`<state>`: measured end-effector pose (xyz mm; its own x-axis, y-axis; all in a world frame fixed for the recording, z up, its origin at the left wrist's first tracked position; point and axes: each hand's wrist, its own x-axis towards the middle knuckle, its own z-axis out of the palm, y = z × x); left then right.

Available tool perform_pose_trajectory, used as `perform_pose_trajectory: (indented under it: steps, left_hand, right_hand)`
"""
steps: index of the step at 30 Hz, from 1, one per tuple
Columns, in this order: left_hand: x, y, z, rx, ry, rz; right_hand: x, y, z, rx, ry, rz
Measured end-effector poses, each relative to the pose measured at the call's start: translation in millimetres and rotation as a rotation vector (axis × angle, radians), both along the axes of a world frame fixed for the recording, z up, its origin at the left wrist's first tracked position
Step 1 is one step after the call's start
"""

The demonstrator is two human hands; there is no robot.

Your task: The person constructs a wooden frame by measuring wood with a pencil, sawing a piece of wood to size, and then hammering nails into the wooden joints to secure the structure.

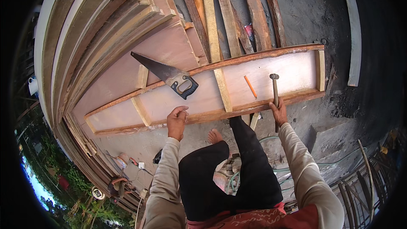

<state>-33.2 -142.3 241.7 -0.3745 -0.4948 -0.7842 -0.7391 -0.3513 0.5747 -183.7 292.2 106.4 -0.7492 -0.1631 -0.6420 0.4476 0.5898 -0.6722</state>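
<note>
A long panel frame [199, 118] of wooden strips on a pale board lies across in front of me. My right hand [278, 112] grips the wooden handle of a hammer [275, 88] at the panel's near edge; the hammer's head points away from me over the board. Just at the near edge, further left, is my left hand [176, 124], fingers curled into a pinch; whatever they hold is too small to make out. A handsaw [165, 71] with a black handle rests over the far strip. An orange pencil [250, 87] lies on the board between crosspieces, left of the hammer.
Stacked wood-framed panels [101, 0] rise at the far left. Loose planks [227, 12] lie on the dark ground beyond the panel. A pale strip [354, 40] is at the far right. Below, a green hose [326, 164] crosses the floor, and a power tool [118, 182] sits lower left.
</note>
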Motion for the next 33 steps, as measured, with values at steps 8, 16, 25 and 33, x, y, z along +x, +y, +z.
perform_pose_trajectory:
  steps: [8,16,25,33]
  left_hand:
    - [-83.5,-21.3,48.8,0.319,0.189,0.181]
    - [-137.0,-4.2,-37.5,-0.038,0.160,-0.088]
    - [-212.5,-0.3,-167.8,-0.334,0.146,-0.335]
    - [-198.1,-5.3,-207.8,-0.277,0.142,-0.333]
  right_hand:
    - [41.4,12.7,71.2,0.009,-0.323,-0.258]
    - [11.4,-30.2,142.4,-0.004,-0.503,-0.236]
    - [-89.9,-75.5,202.5,-0.038,-0.287,0.053]
    - [-148.2,-134.6,199.5,0.018,-0.378,0.288]
